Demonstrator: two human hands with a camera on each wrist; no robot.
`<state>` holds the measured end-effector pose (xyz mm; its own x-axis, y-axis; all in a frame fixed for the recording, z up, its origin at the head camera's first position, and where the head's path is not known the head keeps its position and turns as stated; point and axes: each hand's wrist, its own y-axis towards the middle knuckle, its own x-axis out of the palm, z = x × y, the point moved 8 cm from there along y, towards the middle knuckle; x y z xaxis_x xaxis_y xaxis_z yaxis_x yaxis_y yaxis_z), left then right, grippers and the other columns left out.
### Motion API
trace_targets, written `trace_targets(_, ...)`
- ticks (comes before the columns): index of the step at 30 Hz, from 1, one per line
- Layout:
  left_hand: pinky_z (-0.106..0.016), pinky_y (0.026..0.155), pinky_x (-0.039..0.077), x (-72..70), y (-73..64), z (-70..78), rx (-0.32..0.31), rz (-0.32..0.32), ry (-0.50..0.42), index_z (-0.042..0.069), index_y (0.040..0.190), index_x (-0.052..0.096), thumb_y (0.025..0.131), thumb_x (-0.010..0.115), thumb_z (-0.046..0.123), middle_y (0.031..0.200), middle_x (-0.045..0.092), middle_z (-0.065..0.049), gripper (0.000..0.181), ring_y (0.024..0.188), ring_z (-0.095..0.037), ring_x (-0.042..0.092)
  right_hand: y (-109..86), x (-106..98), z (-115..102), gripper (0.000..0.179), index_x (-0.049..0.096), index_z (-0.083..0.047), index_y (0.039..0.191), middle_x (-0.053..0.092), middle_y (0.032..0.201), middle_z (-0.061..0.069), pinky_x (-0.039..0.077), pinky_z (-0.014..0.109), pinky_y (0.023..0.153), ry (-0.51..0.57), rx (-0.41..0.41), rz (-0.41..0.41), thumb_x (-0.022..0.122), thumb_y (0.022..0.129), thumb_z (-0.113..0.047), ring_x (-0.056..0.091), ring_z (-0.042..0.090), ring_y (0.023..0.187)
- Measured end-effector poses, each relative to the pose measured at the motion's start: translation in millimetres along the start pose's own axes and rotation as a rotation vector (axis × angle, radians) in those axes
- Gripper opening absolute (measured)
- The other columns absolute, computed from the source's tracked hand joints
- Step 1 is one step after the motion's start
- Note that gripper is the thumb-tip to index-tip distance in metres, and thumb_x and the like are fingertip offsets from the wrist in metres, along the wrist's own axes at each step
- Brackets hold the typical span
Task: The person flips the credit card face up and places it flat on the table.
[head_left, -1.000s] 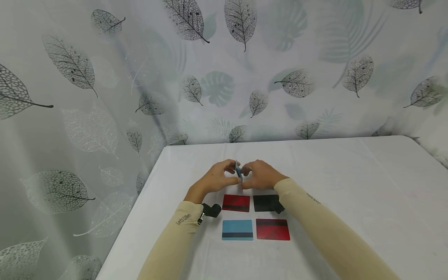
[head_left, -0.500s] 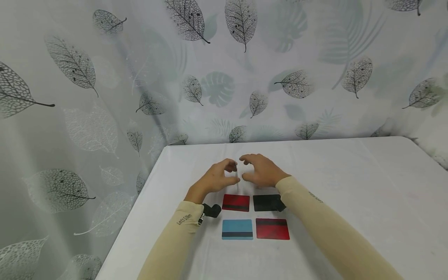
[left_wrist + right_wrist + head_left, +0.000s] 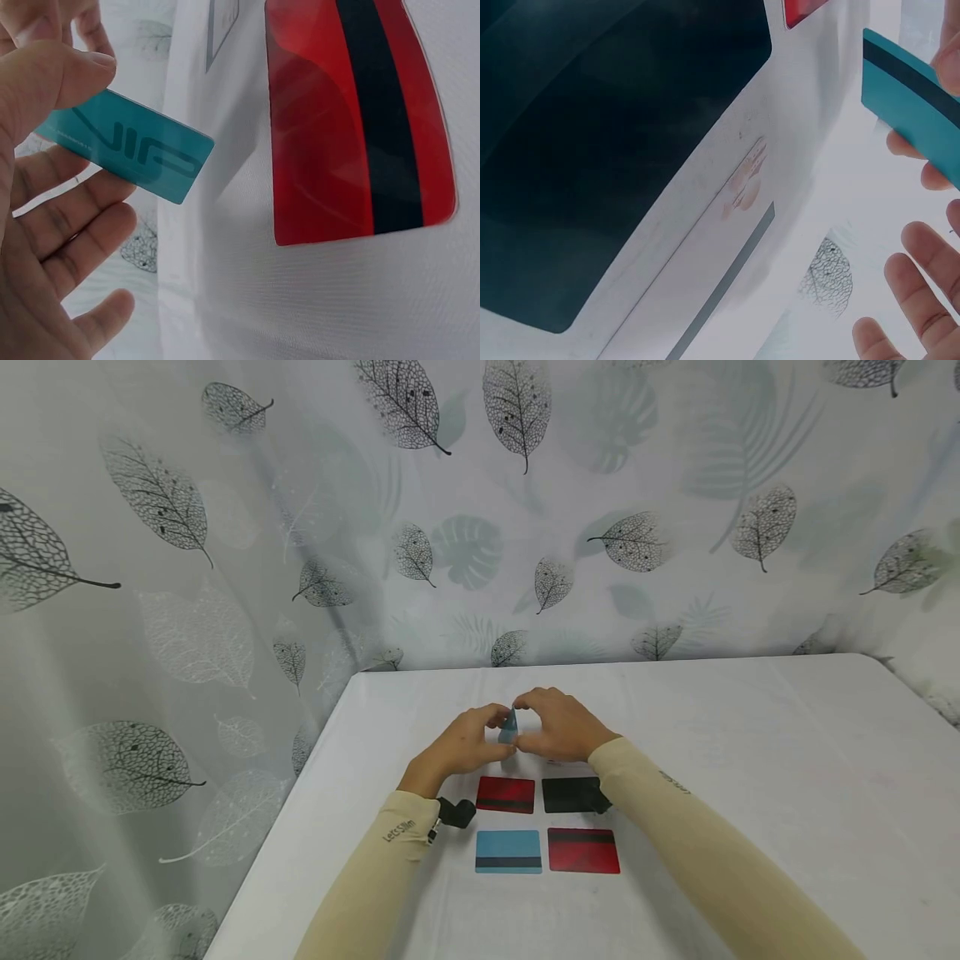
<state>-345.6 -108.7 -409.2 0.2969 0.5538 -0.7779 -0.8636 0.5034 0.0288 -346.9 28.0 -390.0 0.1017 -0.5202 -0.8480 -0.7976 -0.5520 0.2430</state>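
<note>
Both hands meet over the far part of the white table, with a blue card upright between them. My left hand pinches it between thumb and fingers; in the left wrist view the card shows "VIP" lettering. My right hand has its index fingertip at the card's top and thumb at its lower edge. A dark stripe crosses the card in the right wrist view, where the right hand's other fingers spread apart. Just nearer lie a red card and a black card.
Closest to me lie another blue card and another red card. A pale card with a grey stripe lies beside the black one, mostly under the right hand in the head view. Leaf-patterned curtain stands behind the table.
The right hand first drew back from the blue card, leaving it in the left hand, then came back to touch it. The card has turned to show its face. The cards on the table have not moved.
</note>
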Motion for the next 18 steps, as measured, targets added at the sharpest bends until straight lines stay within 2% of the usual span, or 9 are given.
trace_targets(6,-0.046,0.105,0.05,1.2,1.2,0.1,0.016,-0.001,0.031,0.006,0.142,0.058,0.092,0.076,0.024,0.132,0.067,-0.011,0.056,0.126,-0.029,0.061,-0.8,-0.7,-2.0,0.056,0.063,-0.008,0.138,0.067,0.131,0.009,0.05,0.055,0.104,-0.019,-0.005,-0.003,0.072,0.09,-0.035,0.061,0.031,0.121)
trace_targets(12,-0.041,0.1,0.053,2.4,2.9,2.3,0.027,-0.005,0.082,0.004,0.142,0.058,0.091,0.077,0.025,0.131,0.066,-0.011,0.058,0.119,-0.026,0.062,-0.6,0.4,-1.9,0.055,0.065,-0.007,0.134,0.068,0.13,0.009,0.05,0.054,0.102,-0.07,-0.033,-0.008,0.074,0.087,-0.036,0.061,0.031,0.12)
trace_targets(18,-0.038,0.095,0.055,3.9,3.0,3.1,0.035,-0.004,0.115,0.004,0.139,0.061,0.091,0.079,0.024,0.128,0.065,-0.01,0.055,0.112,-0.022,0.06,-1.8,0.2,-1.1,0.053,0.069,-0.008,0.129,0.069,0.127,0.009,0.051,0.054,0.1,-0.092,-0.023,-0.019,0.075,0.087,-0.038,0.062,0.031,0.117)
